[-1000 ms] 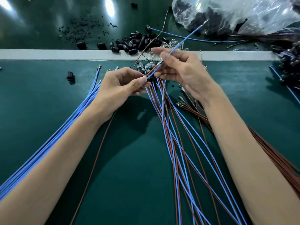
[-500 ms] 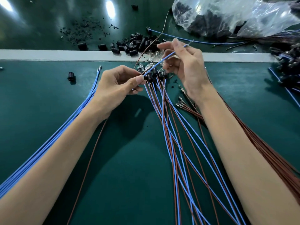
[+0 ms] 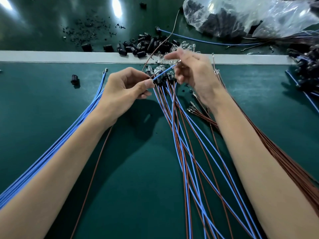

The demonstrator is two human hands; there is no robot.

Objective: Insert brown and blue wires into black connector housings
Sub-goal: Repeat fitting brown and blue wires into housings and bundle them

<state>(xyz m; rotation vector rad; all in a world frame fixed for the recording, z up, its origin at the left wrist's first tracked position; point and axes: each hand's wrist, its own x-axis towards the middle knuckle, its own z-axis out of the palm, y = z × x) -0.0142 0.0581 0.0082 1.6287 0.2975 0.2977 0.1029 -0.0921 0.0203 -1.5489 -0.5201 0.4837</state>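
My left hand (image 3: 127, 87) pinches a blue wire (image 3: 164, 71) between thumb and forefinger, right where it meets a black connector housing (image 3: 157, 81). The wire slants up and right to my right hand (image 3: 195, 73), which is motion-blurred. Its fingertips close loosely on the wire's metal tip, with the index finger stretched out. A thin brown wire (image 3: 155, 52) rises from the same spot toward the far pile. Just below the hands, several housings with wires in them (image 3: 168, 78) trail blue and brown wires (image 3: 183, 135) toward me.
A bundle of loose blue wires (image 3: 82, 121) lies at left, and brown wires (image 3: 284, 161) lie under my right forearm. Loose black housings (image 3: 146, 44) sit past the white strip (image 3: 69, 56), with a plastic bag (image 3: 241, 18) behind. One housing (image 3: 74, 79) lies alone at left; more parts (image 3: 309, 66) at far right.
The free length of blue wire beyond my right hand has shrunk to nothing; my right fingers now sit at its tip. My right hand has opened somewhat and blurred. The left hand barely moved.
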